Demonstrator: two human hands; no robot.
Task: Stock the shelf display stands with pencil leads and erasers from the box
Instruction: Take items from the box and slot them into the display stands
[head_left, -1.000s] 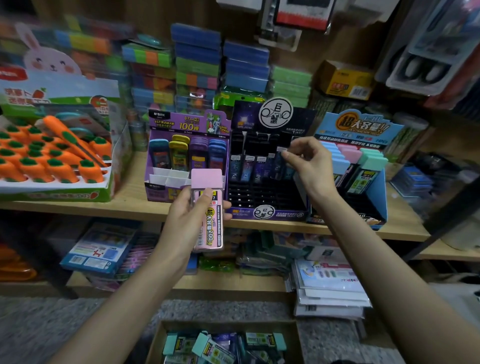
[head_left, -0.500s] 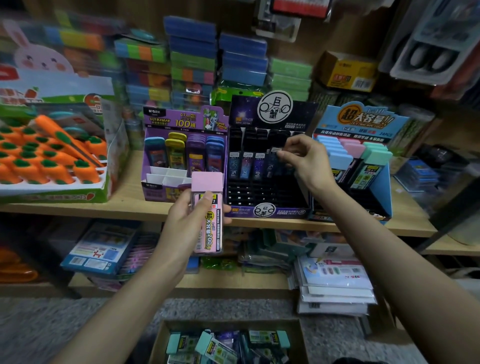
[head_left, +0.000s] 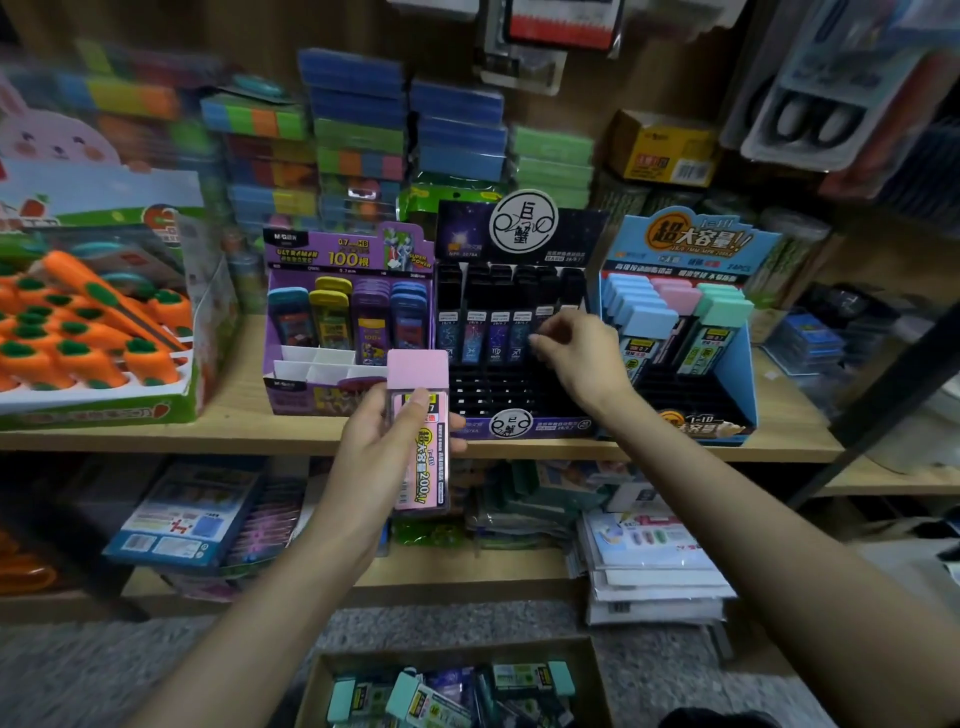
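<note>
Wooden shelf (head_left: 249, 431): runs from 9 to 3 o'clock and carries three display stands side by side.
Blue cardboard display stand (head_left: 737, 374): at 2 o'clock. Blue-, pink- and mint-capped cases fill its back rows, and its front slots are unfilled.
Black slotted display stand (head_left: 493, 389): at 12 o'clock, between the other two. One row of dark cases stands at the back, with bare slots in front.
Purple cardboard display stand (head_left: 343, 252): at 10 o'clock, with white dividers showing in front.
Brown cardboard box (head_left: 452, 648): on the floor at 6 o'clock, holding mint-capped and dark cases.
Left grip (head_left: 374, 457): wrapped round a pink-capped pencil lead case (head_left: 423, 467), thumb across its front. The case is upright before the shelf edge, in no slot.
Right grip (head_left: 582, 358): fingertips pinched on a slim dark lead case (head_left: 544, 313), toward the 3 o'clock end of the black stand's row.
Step in hand: probably seating the dark case in its slot, with much stock left in the box.
Next move: let go once the case stands straight. The pink case likely belongs at 2 o'clock with the other pink caps, lowered upright into a free slot without tipping its neighbours.
</note>
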